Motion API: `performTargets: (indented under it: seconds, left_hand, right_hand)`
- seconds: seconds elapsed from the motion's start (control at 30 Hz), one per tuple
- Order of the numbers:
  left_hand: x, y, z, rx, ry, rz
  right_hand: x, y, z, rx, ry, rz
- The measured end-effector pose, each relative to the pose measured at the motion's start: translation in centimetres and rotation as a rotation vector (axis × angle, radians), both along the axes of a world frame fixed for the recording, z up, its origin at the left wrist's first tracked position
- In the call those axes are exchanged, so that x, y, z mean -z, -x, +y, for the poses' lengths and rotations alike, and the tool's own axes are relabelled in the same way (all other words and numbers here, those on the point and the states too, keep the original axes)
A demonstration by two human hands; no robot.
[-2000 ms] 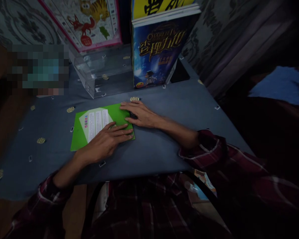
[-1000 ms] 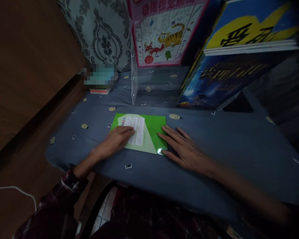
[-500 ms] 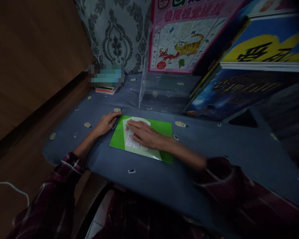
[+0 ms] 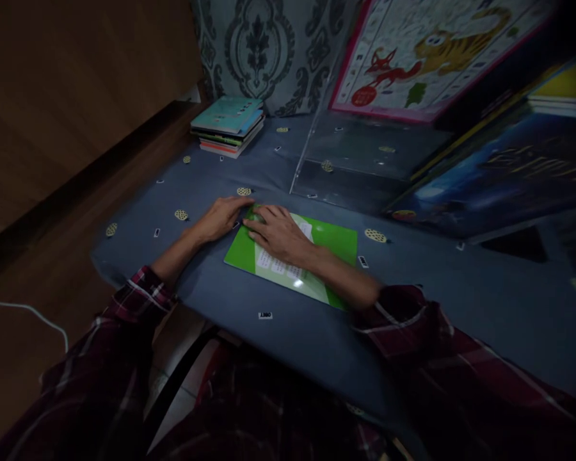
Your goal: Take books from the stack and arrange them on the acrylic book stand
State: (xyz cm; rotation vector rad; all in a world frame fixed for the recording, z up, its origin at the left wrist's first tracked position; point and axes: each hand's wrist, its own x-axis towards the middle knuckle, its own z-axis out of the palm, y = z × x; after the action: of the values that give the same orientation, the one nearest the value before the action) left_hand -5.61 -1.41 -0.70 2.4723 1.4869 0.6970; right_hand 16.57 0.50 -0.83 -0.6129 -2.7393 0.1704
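Observation:
A thin green book [image 4: 336, 239] lies flat and closed on the table, turned at a slant, with a pale green band and white text boxes on its cover. My right hand [image 4: 281, 235] rests flat across the cover's left part, fingers stretched toward the far left corner. Beside that same corner, my left hand [image 4: 221, 218] lies on the tablecloth with its fingers extended and its fingertips at the book's edge. The right hand and forearm hide part of the cover.
A stack of books [image 4: 228, 121] sits at the far left of the patterned blue tablecloth [image 4: 288, 346]. A clear acrylic stand [image 4: 312, 150] is behind the green book. A pink-edged picture book [image 4: 403, 61] and a dark blue book [image 4: 499, 173] stand upright at the right.
My right hand has slid across the cover toward the book's far left corner, closer to my left hand. The view has shifted, showing more of the left book stack.

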Motion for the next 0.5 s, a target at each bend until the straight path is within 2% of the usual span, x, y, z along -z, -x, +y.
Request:
performTargets:
  seconds: [0.23,0.5]
  left_hand:
    - [0.0,-0.1,-0.1,-0.019,0.008,0.006]
    - [0.1,-0.2,-0.2,-0.027,0.021,0.02]
  right_hand:
    - [-0.2,-0.6,-3.4,-0.094,0.011,0.017]
    - [-1.3,-0.9,-6.4,-0.148,0.062,-0.044]
